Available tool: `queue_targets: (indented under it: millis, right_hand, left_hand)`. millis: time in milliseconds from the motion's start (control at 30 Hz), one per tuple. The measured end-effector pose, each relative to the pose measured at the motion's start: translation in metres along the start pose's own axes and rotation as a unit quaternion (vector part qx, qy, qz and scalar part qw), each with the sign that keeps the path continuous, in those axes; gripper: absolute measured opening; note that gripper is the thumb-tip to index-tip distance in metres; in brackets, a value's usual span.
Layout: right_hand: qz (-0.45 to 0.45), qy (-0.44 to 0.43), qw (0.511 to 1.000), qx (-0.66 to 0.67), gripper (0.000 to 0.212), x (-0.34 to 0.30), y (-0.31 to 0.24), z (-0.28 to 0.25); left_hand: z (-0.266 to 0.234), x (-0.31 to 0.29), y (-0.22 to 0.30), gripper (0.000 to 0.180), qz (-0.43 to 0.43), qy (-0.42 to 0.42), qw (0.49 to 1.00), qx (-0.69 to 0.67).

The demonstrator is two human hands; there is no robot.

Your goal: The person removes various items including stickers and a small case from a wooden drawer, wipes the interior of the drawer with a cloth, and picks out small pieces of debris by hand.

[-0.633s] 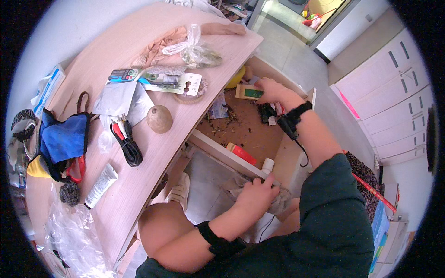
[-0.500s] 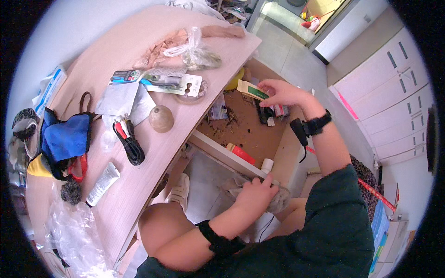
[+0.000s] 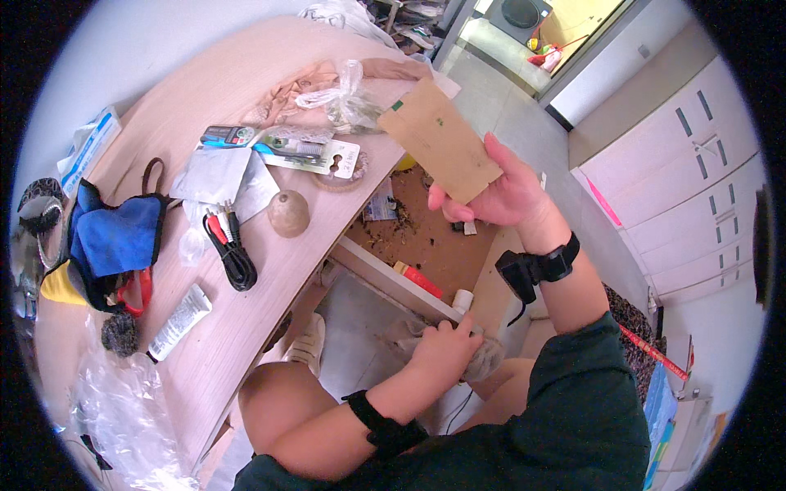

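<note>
My right hand (image 3: 512, 192) holds a flat brown paper packet (image 3: 442, 139) by its lower end, thumb along one edge. A small green mark shows on the packet's corner. It is raised above the pulled-out drawer (image 3: 458, 260). My left hand (image 3: 446, 352) lies at the drawer's front edge, fingers curled, with a greyish crumpled bag (image 3: 485, 360) bunched under and beside it. Part of that grip is hidden. Inside the drawer are a red tube-like item (image 3: 422, 282), a white small bottle (image 3: 463, 300), a printed packet (image 3: 380, 203) and scattered dark crumbs.
The desk (image 3: 270, 270) to the left bears a bundled cable (image 3: 233, 258), a white tube (image 3: 182, 323), a blue cloth item (image 3: 119, 237), a toothbrush pack (image 3: 303, 151), a brown dome-shaped object (image 3: 288, 213) and clear plastic (image 3: 123, 409). White cabinets (image 3: 696, 180) stand at right.
My right hand has lifted the packet up out of the drawer and tilted it so its broad brown face shows. My left hand has stayed at the drawer's front edge.
</note>
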State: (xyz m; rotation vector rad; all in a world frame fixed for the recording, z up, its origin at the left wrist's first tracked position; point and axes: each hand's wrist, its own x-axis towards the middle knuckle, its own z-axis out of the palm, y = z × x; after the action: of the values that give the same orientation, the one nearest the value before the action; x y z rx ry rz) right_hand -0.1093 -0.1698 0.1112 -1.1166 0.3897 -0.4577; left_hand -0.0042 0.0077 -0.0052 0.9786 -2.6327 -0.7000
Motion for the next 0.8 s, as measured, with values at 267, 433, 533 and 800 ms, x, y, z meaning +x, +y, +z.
queue_targets:
  millis: [267,433,533,800]
  right_hand:
    - [-0.048,0.118,0.983,-0.129,0.046,0.019,-0.010,0.004]
    - [-0.145,0.242,0.847,-0.450,0.044,0.078,-0.014,-0.036]
    - [-0.189,0.259,0.741,-0.589,0.042,0.122,0.002,-0.080]
    - [-0.102,0.342,0.808,-0.469,0.042,0.139,-0.037,-0.060]
  left_hand:
    - [-0.002,-0.003,-0.001,0.025,-0.006,-0.005,1.000,-0.009]
    - [-0.002,-0.003,0.001,0.024,-0.011,-0.020,1.000,-0.007]
    - [-0.001,0.000,0.003,0.025,0.003,-0.007,1.000,-0.011]
    - [0.001,0.001,0.001,0.027,-0.007,-0.031,0.999,-0.003]
